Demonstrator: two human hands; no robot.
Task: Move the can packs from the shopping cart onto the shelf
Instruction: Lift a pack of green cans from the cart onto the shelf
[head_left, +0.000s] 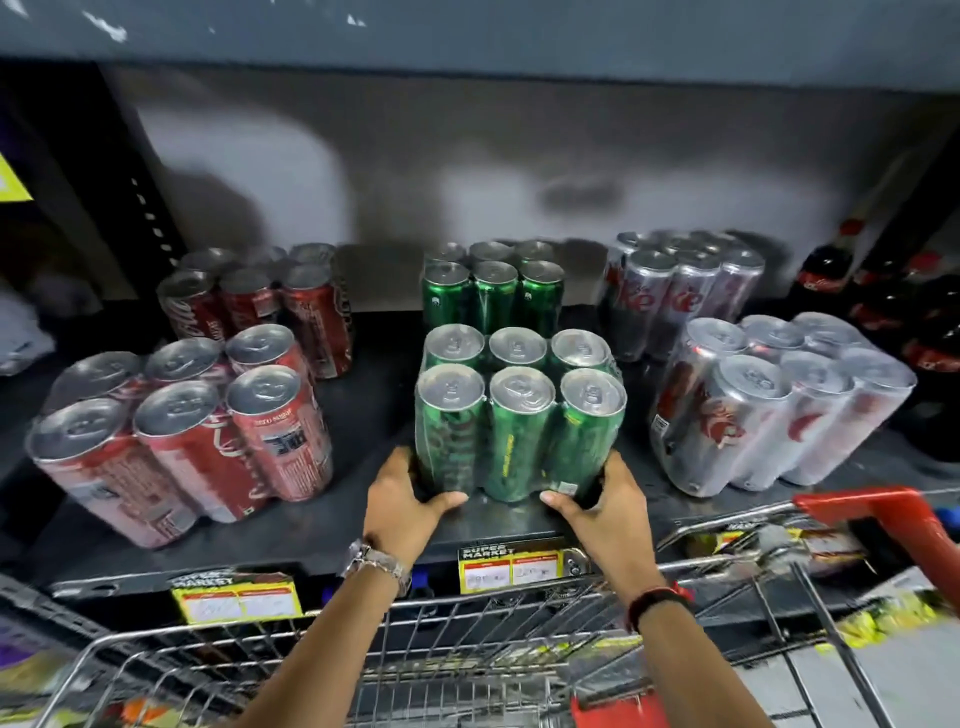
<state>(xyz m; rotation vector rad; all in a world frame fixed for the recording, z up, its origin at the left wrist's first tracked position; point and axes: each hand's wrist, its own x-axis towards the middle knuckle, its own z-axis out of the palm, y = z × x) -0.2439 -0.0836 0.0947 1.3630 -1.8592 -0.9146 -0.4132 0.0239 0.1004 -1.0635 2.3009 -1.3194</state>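
A shrink-wrapped pack of green cans (519, 410) stands upright at the front middle of the dark shelf (363, 519). My left hand (402, 501) grips its lower left corner and my right hand (597, 512) grips its lower right corner. A second green can pack (493, 293) stands right behind it. Two red can packs (176, 431) (260, 301) sit on the shelf's left side and two silver can packs (779, 410) (675, 291) on its right. The wire shopping cart (467, 660) is below my arms; no pack shows inside it.
Dark cola bottles (914, 322) stand at the shelf's far right. Yellow price labels (511, 569) line the shelf's front edge. The cart's red handle (883, 514) juts up at the right. A black upright post (140, 208) bounds the shelf on the left.
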